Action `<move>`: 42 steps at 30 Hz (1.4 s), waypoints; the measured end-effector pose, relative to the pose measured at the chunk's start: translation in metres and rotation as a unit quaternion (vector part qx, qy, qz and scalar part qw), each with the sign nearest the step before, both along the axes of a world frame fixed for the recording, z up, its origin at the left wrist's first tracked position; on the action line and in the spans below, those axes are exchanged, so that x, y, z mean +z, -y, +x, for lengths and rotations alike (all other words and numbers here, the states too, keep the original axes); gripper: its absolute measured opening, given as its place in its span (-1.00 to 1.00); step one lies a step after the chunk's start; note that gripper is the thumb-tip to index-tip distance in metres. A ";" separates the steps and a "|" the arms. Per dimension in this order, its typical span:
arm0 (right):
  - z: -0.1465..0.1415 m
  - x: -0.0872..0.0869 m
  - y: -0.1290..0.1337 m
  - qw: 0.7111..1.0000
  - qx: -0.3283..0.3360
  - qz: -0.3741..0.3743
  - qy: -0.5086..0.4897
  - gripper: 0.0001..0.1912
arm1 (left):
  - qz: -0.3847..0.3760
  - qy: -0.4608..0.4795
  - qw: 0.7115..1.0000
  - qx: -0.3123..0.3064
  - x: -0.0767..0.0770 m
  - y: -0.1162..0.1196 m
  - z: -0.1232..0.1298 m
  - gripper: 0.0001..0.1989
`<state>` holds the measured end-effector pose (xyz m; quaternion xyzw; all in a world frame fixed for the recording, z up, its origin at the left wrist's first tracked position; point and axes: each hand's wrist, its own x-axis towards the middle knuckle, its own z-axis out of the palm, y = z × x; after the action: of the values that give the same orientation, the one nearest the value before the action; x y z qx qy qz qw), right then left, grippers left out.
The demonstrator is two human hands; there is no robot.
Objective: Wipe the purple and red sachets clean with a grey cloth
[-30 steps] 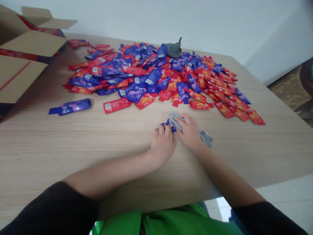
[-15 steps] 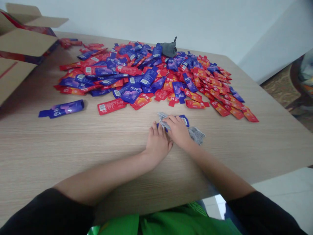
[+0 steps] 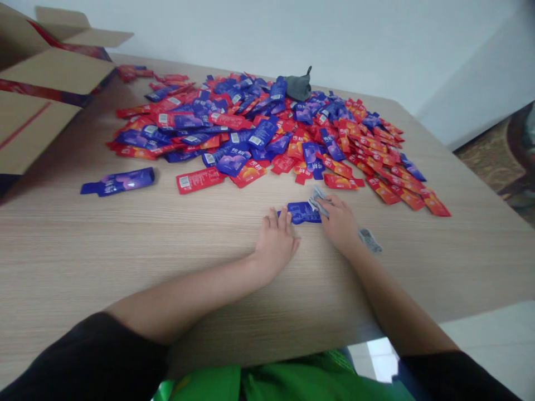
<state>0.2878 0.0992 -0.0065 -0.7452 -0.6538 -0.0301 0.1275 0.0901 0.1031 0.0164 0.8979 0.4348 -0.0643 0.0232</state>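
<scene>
A blue pouch lies flat on the wooden table in front of me. My left hand rests on the table with its fingers stretched out, the fingertips pressing the pouch's narrow left end. In my right hand is a bunched grey cloth, held against the pouch's right part. Another end of the cloth sticks out beneath my right wrist. Part of the pouch's right end is hidden by the cloth and fingers.
A large heap of red and blue pouches spreads across the back. A single blue pouch and a red pouch lie before it. A dark grey cloth bundle sits on the heap. An open cardboard box stands at the left.
My right hand has slid the cloth rightward along the pouch, uncovering its middle. My left hand stays at the pouch's left end. The view has shifted slightly.
</scene>
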 end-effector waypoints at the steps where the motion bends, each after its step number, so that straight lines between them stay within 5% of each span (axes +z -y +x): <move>1: 0.006 -0.001 0.002 1.000 -0.011 -0.007 0.007 -0.57 | 0.000 0.002 1.000 0.000 0.000 0.000 0.000 -0.33; 7: 0.032 0.012 0.005 0.999 0.007 -0.008 -0.045 -0.61 | 0.002 0.018 1.000 -0.018 0.000 0.000 -0.004 -0.34; 11: 0.000 0.024 0.005 0.987 0.082 0.099 -0.097 -0.63 | -0.002 0.026 0.999 -0.043 0.000 0.004 -0.005 -0.36; 15: -0.034 0.014 0.014 0.980 0.183 0.042 -0.064 -0.68 | -0.009 0.025 0.998 -0.050 0.001 0.005 -0.004 -0.38; 22: -0.011 -0.003 0.024 0.983 0.147 0.049 -0.099 -0.66 | -0.015 0.014 0.999 -0.047 0.002 0.003 -0.001 -0.40; 32: 0.017 -0.003 0.025 0.983 0.092 0.075 -0.141 -0.71 | -0.016 0.006 0.999 -0.046 0.001 0.001 0.000 -0.40; 42: 0.045 -0.001 0.028 0.988 -0.012 0.015 -0.151 -0.72 | -0.019 0.013 0.999 -0.044 0.002 0.002 0.002 -0.40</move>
<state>0.3327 0.0707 -0.0079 -0.7468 -0.6177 0.0714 0.2358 0.0919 0.1009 0.0179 0.9164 0.3931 -0.0621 0.0432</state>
